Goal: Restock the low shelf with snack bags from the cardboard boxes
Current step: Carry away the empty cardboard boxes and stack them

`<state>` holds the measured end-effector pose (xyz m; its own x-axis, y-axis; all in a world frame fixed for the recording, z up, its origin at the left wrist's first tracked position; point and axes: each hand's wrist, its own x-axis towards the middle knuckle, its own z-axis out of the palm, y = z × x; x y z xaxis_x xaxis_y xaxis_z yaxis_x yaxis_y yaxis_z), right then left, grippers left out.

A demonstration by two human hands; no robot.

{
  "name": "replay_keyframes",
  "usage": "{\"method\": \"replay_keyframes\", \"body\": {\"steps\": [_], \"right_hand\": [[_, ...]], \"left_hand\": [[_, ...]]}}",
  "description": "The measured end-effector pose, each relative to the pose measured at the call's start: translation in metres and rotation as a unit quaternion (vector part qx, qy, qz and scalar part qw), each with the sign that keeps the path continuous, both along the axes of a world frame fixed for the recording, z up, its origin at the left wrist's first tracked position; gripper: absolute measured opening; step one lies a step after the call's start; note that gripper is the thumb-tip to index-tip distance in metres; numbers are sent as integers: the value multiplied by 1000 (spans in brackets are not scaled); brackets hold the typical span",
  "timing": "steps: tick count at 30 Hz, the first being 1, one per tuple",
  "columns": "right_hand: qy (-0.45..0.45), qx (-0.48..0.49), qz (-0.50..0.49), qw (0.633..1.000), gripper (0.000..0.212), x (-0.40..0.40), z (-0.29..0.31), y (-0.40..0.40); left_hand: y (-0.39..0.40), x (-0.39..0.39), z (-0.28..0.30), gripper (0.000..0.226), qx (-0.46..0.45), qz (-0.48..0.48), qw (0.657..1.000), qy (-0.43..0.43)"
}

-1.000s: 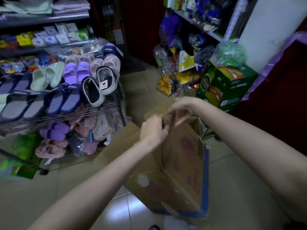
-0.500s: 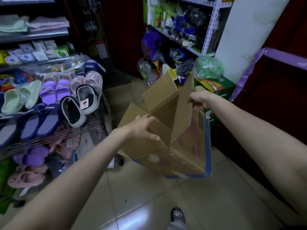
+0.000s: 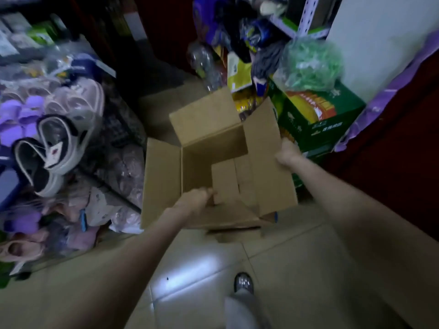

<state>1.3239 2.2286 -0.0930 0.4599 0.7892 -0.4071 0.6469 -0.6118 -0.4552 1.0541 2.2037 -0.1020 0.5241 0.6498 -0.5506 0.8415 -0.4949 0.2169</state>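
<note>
A plain brown cardboard box (image 3: 213, 162) is held open above the pale tiled floor (image 3: 273, 269), its four flaps spread outward and its inside bare — only the folded bottom panels show. The left hand (image 3: 194, 198) sits at the box's near rim, fingers curled over the edge and into the opening, gripping the cardboard. The right hand (image 3: 288, 155) is on the outer side of the tall right flap, its fingers wrapped behind the flap so they are mostly hidden; the thumb side presses the flap's edge, so it holds that flap. The box lies between the two hands, tilted a little toward the person.

To the left stands a wire rack of slippers (image 3: 54, 143) — purple, pink and black-and-white pairs, some in clear bags. Just beyond the box to the right is a green printed carton (image 3: 318, 119) with a clear bag of green items (image 3: 311, 65) resting on top. Yellow snack bags (image 3: 247, 105) show just behind the box's far flap. A shoe (image 3: 243, 282) is visible on the floor below.
</note>
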Motion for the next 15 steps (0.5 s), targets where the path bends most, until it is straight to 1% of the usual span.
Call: {"method": "replay_keyframes", "body": {"steps": [2,4,6,8,12,15], "right_hand": [[1,-39,16,999,47,24,-6,10],[3,-70,41,997,57,31,-6,14],[-2,-78,62,995,68,27,-5,10],[-20,-65,87,994,75,18,-5,4],[-17,-81,158,984,82,2,-6,-7],[-18,-87,160,983,80,2,5,-8]], "left_hand": [[12,12,-2,49,-9,38,999,-4],[20,23,1,46,-12,55,998,0],[25,36,7,45,-17,60,998,-2],[30,45,12,44,-3,62,998,-4],[40,52,23,41,23,65,998,-11],[46,54,31,39,51,62,997,-15]]}}
